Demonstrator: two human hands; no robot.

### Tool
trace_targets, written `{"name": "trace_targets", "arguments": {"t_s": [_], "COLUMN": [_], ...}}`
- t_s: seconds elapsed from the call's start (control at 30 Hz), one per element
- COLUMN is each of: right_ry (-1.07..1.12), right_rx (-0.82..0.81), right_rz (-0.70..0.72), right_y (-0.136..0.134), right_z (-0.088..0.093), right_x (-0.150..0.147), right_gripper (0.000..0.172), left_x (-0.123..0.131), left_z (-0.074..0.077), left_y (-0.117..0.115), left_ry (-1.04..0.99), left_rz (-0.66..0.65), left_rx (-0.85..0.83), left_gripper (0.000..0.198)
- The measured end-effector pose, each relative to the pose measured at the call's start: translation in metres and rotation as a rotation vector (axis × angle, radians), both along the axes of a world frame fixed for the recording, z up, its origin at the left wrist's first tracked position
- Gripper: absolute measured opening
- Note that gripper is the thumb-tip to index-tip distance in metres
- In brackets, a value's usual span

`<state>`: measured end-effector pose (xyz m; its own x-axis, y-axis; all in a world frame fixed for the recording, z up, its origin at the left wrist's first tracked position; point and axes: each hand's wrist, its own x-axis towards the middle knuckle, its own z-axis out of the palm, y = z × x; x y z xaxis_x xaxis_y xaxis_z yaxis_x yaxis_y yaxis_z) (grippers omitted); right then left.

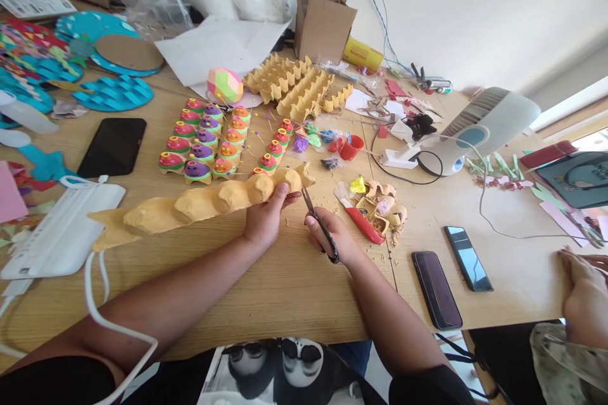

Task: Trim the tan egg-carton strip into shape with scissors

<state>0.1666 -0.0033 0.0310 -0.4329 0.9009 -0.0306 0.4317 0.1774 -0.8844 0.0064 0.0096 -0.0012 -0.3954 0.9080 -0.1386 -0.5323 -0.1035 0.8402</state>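
Observation:
My left hand [266,218] is closed around the right part of a long yellow egg-carton strip [204,204], thumb on top. The strip is bumpy and reaches left above the white power strip. In my right hand [331,234] is a pair of scissors [320,224] with dark handles, its blades pointing up to the strip's right end. Whether the blades touch the strip I cannot tell. Just beyond stand rows of painted egg-carton caterpillars [204,139]. To the right lie a red-handled cutter [365,224] and cut carton cups [380,202] among crumbs.
More yellow carton strips [294,85] lie at the back beside a cardboard box [325,25]. A white fan [484,120], a red cup [351,147] and two phones [437,290] are to the right. Another black phone [113,147] and a white power strip [61,228] are left. Another person's hand [584,285] rests at the right edge.

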Motion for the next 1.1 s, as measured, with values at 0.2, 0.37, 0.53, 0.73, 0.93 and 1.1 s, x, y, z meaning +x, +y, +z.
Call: {"name": "trace_targets", "arguments": {"t_s": [0.2, 0.37, 0.53, 0.73, 0.93, 1.1], "right_ry": [-0.087, -0.217, -0.324, -0.324, -0.293, -0.259], "right_rx": [0.033, 0.121, 0.252, 0.309, 0.285, 0.263], "right_rz": [-0.016, -0.063, -0.108, -0.124, -0.118, -0.104], "right_y": [0.003, 0.002, 0.004, 0.006, 0.009, 0.009], "right_z": [-0.011, -0.011, -0.011, -0.016, -0.019, -0.023], "right_x": [0.005, 0.005, 0.007, 0.007, 0.006, 0.007], "right_gripper": [0.044, 0.038, 0.043, 0.043, 0.042, 0.045], "left_x": [0.001, 0.002, 0.004, 0.006, 0.007, 0.007], "left_z": [0.003, 0.011, 0.017, 0.015, 0.015, 0.015], "left_y": [-0.002, -0.001, -0.004, -0.007, -0.006, -0.005], "left_ry": [-0.029, -0.084, -0.186, -0.212, -0.235, -0.245], "left_rz": [-0.015, -0.046, -0.129, -0.178, -0.166, -0.143], "left_rx": [-0.006, -0.027, -0.043, -0.038, -0.077, -0.074], "left_gripper": [0.054, 0.052, 0.051, 0.046, 0.046, 0.049]}}
